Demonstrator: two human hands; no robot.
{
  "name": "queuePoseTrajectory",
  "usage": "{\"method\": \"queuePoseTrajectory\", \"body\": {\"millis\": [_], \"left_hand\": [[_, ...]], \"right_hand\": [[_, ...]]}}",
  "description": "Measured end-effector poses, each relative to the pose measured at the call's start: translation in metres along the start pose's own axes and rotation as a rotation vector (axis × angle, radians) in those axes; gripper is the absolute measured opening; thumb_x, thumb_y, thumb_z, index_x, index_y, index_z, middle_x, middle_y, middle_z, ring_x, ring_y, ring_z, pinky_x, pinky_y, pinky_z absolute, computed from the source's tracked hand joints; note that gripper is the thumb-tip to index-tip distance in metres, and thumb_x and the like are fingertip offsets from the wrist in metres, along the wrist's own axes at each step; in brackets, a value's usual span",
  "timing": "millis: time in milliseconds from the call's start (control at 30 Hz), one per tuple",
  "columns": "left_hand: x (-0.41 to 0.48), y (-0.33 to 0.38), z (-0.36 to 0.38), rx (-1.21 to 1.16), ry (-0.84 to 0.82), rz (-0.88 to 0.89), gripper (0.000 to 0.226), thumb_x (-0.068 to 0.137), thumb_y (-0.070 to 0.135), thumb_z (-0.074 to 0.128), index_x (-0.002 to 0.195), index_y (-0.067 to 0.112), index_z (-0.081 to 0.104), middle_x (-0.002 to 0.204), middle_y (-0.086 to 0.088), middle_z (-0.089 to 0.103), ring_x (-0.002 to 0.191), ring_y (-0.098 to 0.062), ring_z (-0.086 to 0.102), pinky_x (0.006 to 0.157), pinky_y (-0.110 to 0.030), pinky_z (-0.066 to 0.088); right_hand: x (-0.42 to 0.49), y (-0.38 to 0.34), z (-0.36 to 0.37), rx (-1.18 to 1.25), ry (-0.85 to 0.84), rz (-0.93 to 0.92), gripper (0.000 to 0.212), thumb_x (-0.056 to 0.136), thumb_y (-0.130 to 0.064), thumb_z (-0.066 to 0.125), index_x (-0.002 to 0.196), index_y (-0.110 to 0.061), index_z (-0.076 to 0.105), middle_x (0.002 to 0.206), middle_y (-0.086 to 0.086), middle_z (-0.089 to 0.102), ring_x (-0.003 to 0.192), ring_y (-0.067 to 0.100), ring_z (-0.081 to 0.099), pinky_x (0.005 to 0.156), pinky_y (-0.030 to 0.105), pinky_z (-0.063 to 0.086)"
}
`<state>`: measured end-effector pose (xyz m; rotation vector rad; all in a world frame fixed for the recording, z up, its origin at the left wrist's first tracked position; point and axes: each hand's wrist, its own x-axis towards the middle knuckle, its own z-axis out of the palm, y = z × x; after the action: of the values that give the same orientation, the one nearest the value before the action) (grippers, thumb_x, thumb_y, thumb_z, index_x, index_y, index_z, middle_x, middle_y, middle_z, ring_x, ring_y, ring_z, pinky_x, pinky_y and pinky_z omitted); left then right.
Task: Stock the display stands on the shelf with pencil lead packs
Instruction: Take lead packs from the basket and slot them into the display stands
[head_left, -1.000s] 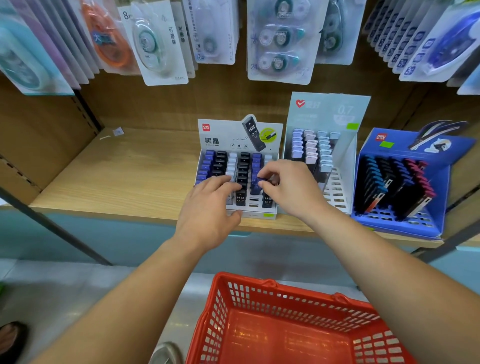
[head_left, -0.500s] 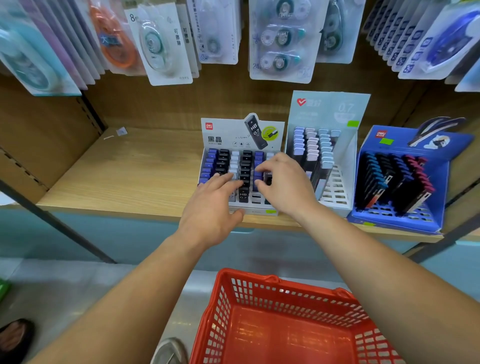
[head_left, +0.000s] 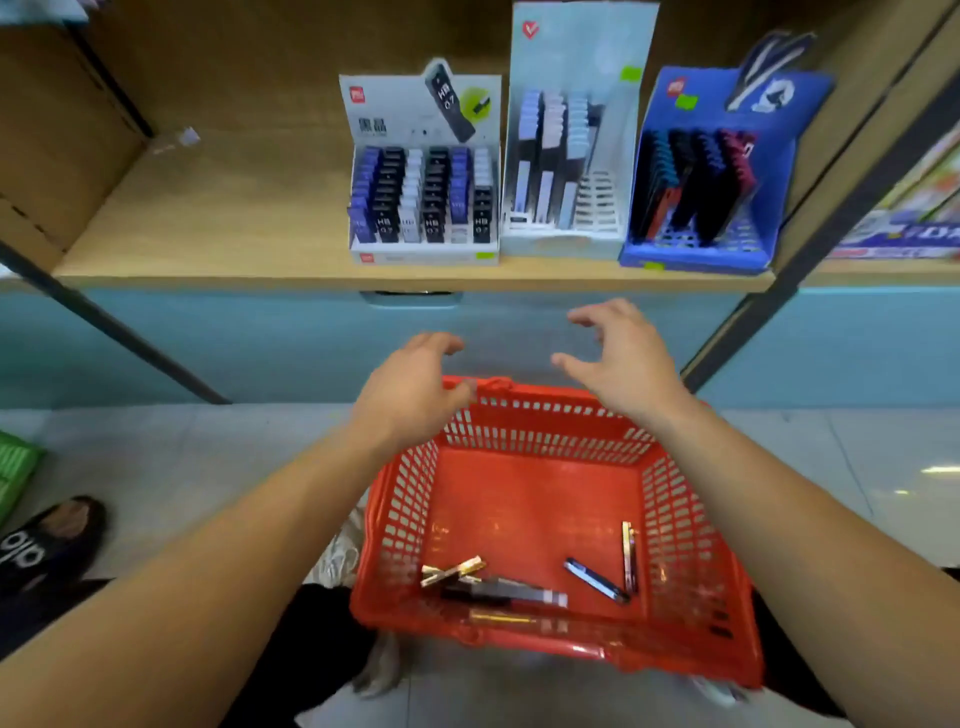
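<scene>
Neither hand holds anything: the left hand and the right hand both hover with fingers spread and loosely curled, thumbs held away from the fingers, palms down. Taking the red basket as the landmark, the left hand is over its far left corner, its thumb very close to the rim, though whether it touches cannot be told. The right hand is over the far rim towards the right, apart from the plastic. Loose pencil lead packs lie on the basket's floor near its close wall: a dark cluster with gold-coloured ones at its left, a blue one lying slantwise to the right, and a thin one beside the right wall. Beyond and above the basket runs the wooden shelf, bearing three stands side by side. The white display stand, beyond the basket's left half, is filled with rows of blue, black and white packs. The pale grey display stand is just right of it, with open slots on its right side. The blue display stand, beyond the basket's right edge, has bare slots in front. Left of the basket a black shoe rests on the tiled floor.
</scene>
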<state>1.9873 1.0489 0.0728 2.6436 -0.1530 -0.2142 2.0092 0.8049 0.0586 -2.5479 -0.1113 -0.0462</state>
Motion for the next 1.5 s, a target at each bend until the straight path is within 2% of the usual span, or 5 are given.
{"method": "queuePoseTrajectory", "body": {"millis": [300, 467, 900, 1200, 1500], "left_hand": [[-0.079, -0.033, 0.152, -0.003, -0.375, -0.115, 0.064, 0.089, 0.032, 0.074, 0.144, 0.011, 0.050, 0.141, -0.010, 0.058, 0.129, -0.026, 0.054, 0.108, -0.030, 0.037], [-0.074, -0.058, 0.208, 0.095, -0.604, -0.147, 0.078, 0.084, 0.048, 0.076, 0.149, 0.020, 0.043, 0.140, -0.007, 0.059, 0.128, -0.028, 0.055, 0.107, -0.035, 0.043], [-0.045, -0.125, 0.261, 0.258, -0.789, -0.193, 0.100, 0.074, 0.028, 0.087, 0.155, 0.017, 0.029, 0.151, -0.013, 0.041, 0.132, -0.032, 0.050, 0.109, -0.042, 0.044], [-0.057, -0.136, 0.283, 0.250, -0.828, -0.211, 0.054, 0.080, 0.020, 0.081, 0.125, 0.020, 0.053, 0.125, -0.004, 0.059, 0.108, -0.020, 0.057, 0.088, -0.032, 0.050], [-0.056, -0.138, 0.284, 0.246, -0.884, -0.169, 0.033, 0.087, 0.023, 0.077, 0.115, 0.026, 0.060, 0.118, 0.003, 0.053, 0.102, -0.013, 0.050, 0.082, -0.027, 0.041]], "right_hand": [[-0.142, 0.106, 0.027, 0.052, -0.027, 0.297, 0.061, 0.080, -0.032, 0.081, 0.134, -0.013, 0.059, 0.129, 0.011, 0.059, 0.121, 0.026, 0.056, 0.108, 0.039, 0.043], [-0.172, 0.134, 0.079, 0.095, -0.282, 0.281, 0.064, 0.082, -0.027, 0.080, 0.138, -0.010, 0.055, 0.130, 0.011, 0.057, 0.123, 0.026, 0.056, 0.110, 0.037, 0.041], [-0.153, 0.215, 0.195, -0.088, -0.624, 0.541, 0.089, 0.075, -0.028, 0.081, 0.149, -0.014, 0.035, 0.150, 0.019, 0.027, 0.138, 0.042, 0.036, 0.118, 0.040, 0.030], [-0.170, 0.197, 0.218, 0.118, -0.414, 0.476, 0.105, 0.071, -0.030, 0.091, 0.153, -0.025, 0.026, 0.139, 0.003, 0.026, 0.104, 0.011, 0.053, 0.101, 0.027, 0.044], [-0.160, 0.190, 0.220, -0.219, -0.645, 0.167, 0.085, 0.077, -0.037, 0.083, 0.148, -0.026, 0.039, 0.144, 0.001, 0.041, 0.131, 0.026, 0.044, 0.103, 0.041, 0.042]]}}
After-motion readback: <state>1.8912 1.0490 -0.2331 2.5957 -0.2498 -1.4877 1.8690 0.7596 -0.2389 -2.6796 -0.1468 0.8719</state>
